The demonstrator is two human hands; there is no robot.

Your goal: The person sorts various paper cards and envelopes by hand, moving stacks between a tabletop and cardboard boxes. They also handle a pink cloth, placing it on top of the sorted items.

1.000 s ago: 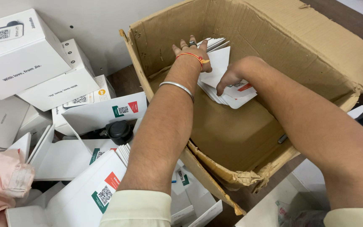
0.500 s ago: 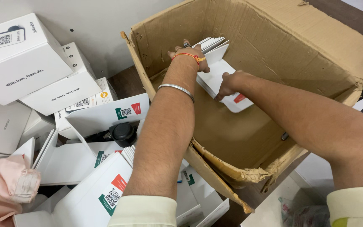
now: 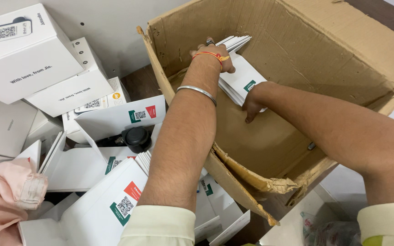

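Both my hands reach into a large torn cardboard box (image 3: pixel 324 54). A stack of flat white cards (image 3: pixel 242 75) with green and red marks leans against the box's far left corner. My left hand (image 3: pixel 213 57), with a silver bangle and an orange thread on the wrist, presses on the top of the stack. My right hand (image 3: pixel 254 98) grips the stack's lower edge, fingers curled under it.
Left of the box lie several white printed cartons (image 3: pixel 28 54), some opened flat (image 3: pixel 115 196), and a black round device (image 3: pixel 135 136) in an open carton. Pink cloth (image 3: pixel 5 196) sits at the lower left. A clear plastic bag (image 3: pixel 329 230) lies at the lower right.
My right hand slid down from the card faces to the stack's lower edge. The cards were pushed closer together against the corner. My left hand stayed on the stack's top.
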